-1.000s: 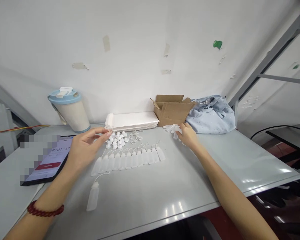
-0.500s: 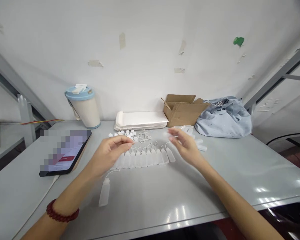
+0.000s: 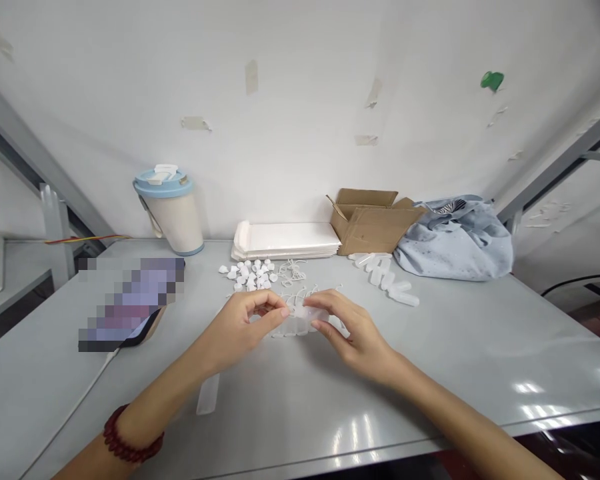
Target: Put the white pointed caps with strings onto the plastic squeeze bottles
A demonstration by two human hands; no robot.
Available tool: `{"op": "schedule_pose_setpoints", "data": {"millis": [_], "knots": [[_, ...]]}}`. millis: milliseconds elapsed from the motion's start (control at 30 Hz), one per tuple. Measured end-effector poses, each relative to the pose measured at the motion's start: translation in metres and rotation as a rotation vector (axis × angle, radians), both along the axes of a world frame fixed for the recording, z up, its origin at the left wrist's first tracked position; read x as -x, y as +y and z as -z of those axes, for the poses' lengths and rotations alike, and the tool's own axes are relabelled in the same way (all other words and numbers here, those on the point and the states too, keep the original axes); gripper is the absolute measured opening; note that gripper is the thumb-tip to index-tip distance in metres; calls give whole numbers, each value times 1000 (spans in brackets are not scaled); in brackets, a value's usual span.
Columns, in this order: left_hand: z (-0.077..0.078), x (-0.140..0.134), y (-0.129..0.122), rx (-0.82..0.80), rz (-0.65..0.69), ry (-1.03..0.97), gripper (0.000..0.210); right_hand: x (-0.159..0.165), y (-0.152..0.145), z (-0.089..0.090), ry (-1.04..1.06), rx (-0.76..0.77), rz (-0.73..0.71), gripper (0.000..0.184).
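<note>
My left hand (image 3: 250, 325) is closed in a pinch on a small white cap (image 3: 298, 311), partly hidden by the fingertips. My right hand (image 3: 353, 333) grips a small translucent plastic bottle (image 3: 319, 316) lying sideways between thumb and fingers, its end meeting the cap. Beneath the hands, a row of similar bottles (image 3: 291, 327) with thin white strings lies on the table, largely covered. Another bottle (image 3: 209, 395) rests apart, below my left wrist. Loose white caps (image 3: 250, 273) and a heap of white strings (image 3: 293, 270) lie beyond my hands.
Loose translucent bottles (image 3: 387, 280) lie at the right back. Along the wall stand a tumbler (image 3: 175, 217), a stack of white boxes (image 3: 290, 240), an open cardboard box (image 3: 375, 227) and a blue-grey cloth bundle (image 3: 455, 243). A phone (image 3: 135, 303) with a cable is at left.
My right hand has come down and left from the loose bottles, carrying one. My left hand has moved right and slightly down, so the cap and bottle now meet.
</note>
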State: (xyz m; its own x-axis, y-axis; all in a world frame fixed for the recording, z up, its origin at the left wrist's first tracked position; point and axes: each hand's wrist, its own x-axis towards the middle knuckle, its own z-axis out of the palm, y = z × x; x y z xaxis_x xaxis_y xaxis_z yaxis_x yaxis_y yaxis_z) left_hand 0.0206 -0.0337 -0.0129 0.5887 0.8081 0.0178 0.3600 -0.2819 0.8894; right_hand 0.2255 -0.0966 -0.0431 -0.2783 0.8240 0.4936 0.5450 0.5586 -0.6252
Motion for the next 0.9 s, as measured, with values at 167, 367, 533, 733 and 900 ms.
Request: {"op": "schedule_pose_setpoints", "data": {"millis": [167, 367, 533, 733, 900], "knots": [[1, -1, -3, -14, 26, 3, 23, 4, -1, 2, -3, -4, -35, 31], [2, -1, -1, -36, 89, -38, 19, 4, -2, 1, 2, -9, -36, 30], [5, 0, 0, -40, 122, -78, 13, 5, -3, 1, 5, 2, -41, 29], [5, -1, -3, -138, 56, -28, 12, 7, -4, 4, 9, -21, -42, 30], [6, -3, -9, -260, -20, 20, 12, 8, -4, 6, 11, -67, -25, 31]]}}
